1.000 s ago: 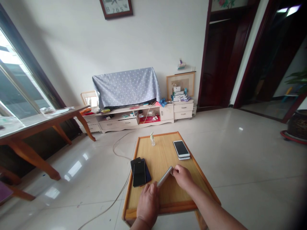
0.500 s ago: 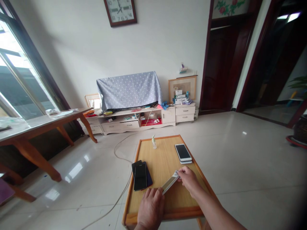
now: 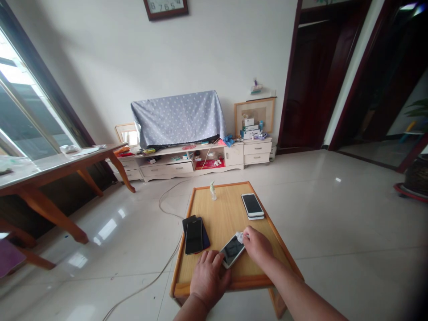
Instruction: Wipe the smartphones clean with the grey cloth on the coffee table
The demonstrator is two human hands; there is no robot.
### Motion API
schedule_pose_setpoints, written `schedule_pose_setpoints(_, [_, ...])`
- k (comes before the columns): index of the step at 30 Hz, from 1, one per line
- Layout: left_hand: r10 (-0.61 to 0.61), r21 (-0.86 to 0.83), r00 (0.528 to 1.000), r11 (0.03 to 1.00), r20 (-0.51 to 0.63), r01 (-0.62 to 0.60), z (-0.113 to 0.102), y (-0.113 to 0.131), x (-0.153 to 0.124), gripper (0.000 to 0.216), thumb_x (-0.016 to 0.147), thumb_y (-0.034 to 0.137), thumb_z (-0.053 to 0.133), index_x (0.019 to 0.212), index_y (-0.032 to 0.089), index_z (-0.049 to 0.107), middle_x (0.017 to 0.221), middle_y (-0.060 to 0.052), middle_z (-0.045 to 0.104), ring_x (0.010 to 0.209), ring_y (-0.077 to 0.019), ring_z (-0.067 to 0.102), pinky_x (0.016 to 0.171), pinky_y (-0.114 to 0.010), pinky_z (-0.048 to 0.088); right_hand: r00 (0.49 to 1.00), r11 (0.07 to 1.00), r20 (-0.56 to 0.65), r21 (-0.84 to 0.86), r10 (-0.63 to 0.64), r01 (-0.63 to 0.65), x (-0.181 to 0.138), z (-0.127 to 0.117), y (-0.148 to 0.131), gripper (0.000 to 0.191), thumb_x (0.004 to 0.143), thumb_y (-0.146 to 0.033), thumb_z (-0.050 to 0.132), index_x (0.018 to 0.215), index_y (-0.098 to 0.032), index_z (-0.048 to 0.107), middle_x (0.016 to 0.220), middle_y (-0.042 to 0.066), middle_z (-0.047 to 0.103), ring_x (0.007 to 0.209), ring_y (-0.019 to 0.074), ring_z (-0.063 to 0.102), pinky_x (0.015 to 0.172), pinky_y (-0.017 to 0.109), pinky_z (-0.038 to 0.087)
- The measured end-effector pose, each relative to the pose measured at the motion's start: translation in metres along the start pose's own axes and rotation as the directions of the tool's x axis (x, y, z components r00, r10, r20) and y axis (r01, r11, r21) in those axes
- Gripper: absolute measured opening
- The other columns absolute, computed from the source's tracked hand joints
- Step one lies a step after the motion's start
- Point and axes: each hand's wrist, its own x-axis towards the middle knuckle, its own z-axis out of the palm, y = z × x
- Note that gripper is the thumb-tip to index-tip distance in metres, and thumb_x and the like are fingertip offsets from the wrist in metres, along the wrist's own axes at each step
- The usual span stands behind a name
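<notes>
My left hand [image 3: 210, 274] grips a white smartphone [image 3: 233, 251] by its near end, my right hand [image 3: 257, 243] tightly pinching a white wipe [image 3: 239, 236] at its far end

Daylight from the left window [image 3: 28, 104] glares off the floor [image 3: 107, 228]; right doorway [image 3: 374, 102] dim

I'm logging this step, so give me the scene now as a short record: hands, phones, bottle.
Left hand: holding a white phone by its near end
Right hand: pinching a white wad at that phone's far end
Held phone: screen up
Left pile: dark phones, overlapping
Right pile: white-framed phone, screen up, on another item
Bottle: upright, near the table's far edge
</notes>
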Motion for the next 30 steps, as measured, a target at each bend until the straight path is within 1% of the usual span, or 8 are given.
schedule_pose_setpoints(4, [-0.013, -0.004, 1.0, 1.0, 0.005, 0.013, -0.001, 0.001, 0.0, 0.031, 0.079, 0.029, 0.063, 0.11, 0.028, 0.061, 0.105, -0.004, 0.061, 0.1, -0.0231, 0.054, 0.09, -0.037, 0.047, 0.999, 0.999, -0.033, -0.038, -0.022, 0.021, 0.0, -0.007, -0.003, 0.006, 0.088, -0.026, 0.054, 0.087, -0.025, 0.059, 0.084, 0.0, 0.068, 0.073, 0.0164, 0.057, 0.059, 0.027, 0.023])
schedule_pose_setpoints(6, [-0.01, -0.007, 1.0, 1.0, 0.0, 0.01, -0.001, 0.001, 0.0, 0.031, 0.079, 0.029, 0.063, 0.11, 0.028, 0.061, 0.105, -0.005, 0.061, 0.1, -0.0232, 0.054, 0.09, -0.038, 0.047, 0.999, 0.999, -0.035, -0.04, -0.022, 0.02, -0.001, -0.007, -0.005, 0.007, 0.088, -0.028, 0.053, 0.091, -0.025, 0.059, 0.08, 0.0, 0.067, 0.07, 0.016, 0.057, 0.058, 0.026, 0.024])
schedule_pose_setpoints(11, [-0.007, -0.009, 1.0, 1.0, -0.011, 0.007, -0.002, 0.002, 0.0, 0.032, 0.078, 0.029, 0.063, 0.109, 0.027, 0.061, 0.106, -0.005, 0.061, 0.1, -0.0237, 0.055, 0.089, -0.038, 0.047, 0.996, 0.997, 0.047, -0.025, -0.073, 0.074, -0.008, 0.004, -0.007, 0.007, 0.082, -0.026, 0.058, 0.076, -0.024, 0.058, 0.067, -0.003, 0.062, 0.059, 0.013, 0.053, 0.055, 0.024, 0.026])
schedule_pose_setpoints(14, [-0.009, -0.008, 1.0, 1.0, -0.013, 0.009, -0.002, 0.002, 0.0, 0.032, 0.077, 0.029, 0.062, 0.109, 0.027, 0.061, 0.107, -0.006, 0.061, 0.101, -0.0243, 0.055, 0.09, -0.038, 0.047, 0.994, 0.994, 0.043, -0.041, -0.097, 0.099, -0.008, 0.011, -0.005, 0.009, 0.079, -0.021, 0.059, 0.071, -0.022, 0.057, 0.077, 0.0, 0.062, 0.066, 0.0133, 0.054, 0.058, 0.024, 0.029])
schedule_pose_setpoints(17, [-0.024, -0.004, 0.999, 1.0, -0.022, 0.024, -0.001, 0.002, 0.0, 0.033, 0.076, 0.029, 0.063, 0.109, 0.027, 0.061, 0.107, -0.005, 0.061, 0.102, -0.0243, 0.055, 0.093, -0.039, 0.046, 0.995, 0.993, -0.001, -0.066, -0.101, 0.101, -0.005, 0.013, -0.004, 0.004, 0.079, -0.017, 0.057, 0.079, -0.021, 0.058, 0.088, 0.002, 0.06, 0.073, 0.0144, 0.054, 0.063, 0.023, 0.032])
schedule_pose_setpoints(22, [-0.086, 0.021, 0.995, 0.996, -0.057, 0.087, 0.005, -0.002, 0.0, 0.047, 0.075, 0.037, 0.064, 0.12, 0.024, 0.056, 0.11, -0.008, 0.061, 0.107, -0.0271, 0.055, 0.099, -0.044, 0.042, 0.987, 0.983, -0.007, -0.095, -0.158, 0.156, -0.006, 0.01, -0.008, 0.013, 0.081, -0.011, 0.052, 0.087, -0.021, 0.059, 0.094, 0.004, 0.059, 0.081, 0.0163, 0.055, 0.071, 0.025, 0.037])
schedule_pose_setpoints(26, [-0.122, 0.055, 0.989, 0.99, -0.089, 0.127, 0.01, -0.006, 0.001, 0.055, 0.074, 0.042, 0.065, 0.124, 0.022, 0.054, 0.113, -0.009, 0.061, 0.109, -0.0294, 0.055, 0.101, -0.047, 0.039, 0.96, 0.957, 0.075, -0.09, -0.27, 0.276, -0.031, 0.013, -0.026, 0.016, 0.083, -0.01, 0.052, 0.083, -0.021, 0.063, 0.095, 0.004, 0.061, 0.088, 0.0176, 0.056, 0.079, 0.026, 0.04])
schedule_pose_setpoints(30, [-0.112, 0.034, 0.989, 0.993, -0.1, 0.116, 0.012, -0.007, 0.001, 0.049, 0.077, 0.04, 0.062, 0.122, 0.021, 0.053, 0.11, -0.009, 0.062, 0.106, -0.0273, 0.057, 0.097, -0.044, 0.043, 0.881, 0.894, 0.206, -0.056, -0.426, 0.445, -0.059, 0.022, -0.04, 0.019, 0.087, -0.014, 0.051, 0.084, -0.023, 0.068, 0.093, 0.003, 0.062, 0.091, 0.018, 0.055, 0.082, 0.026, 0.041])
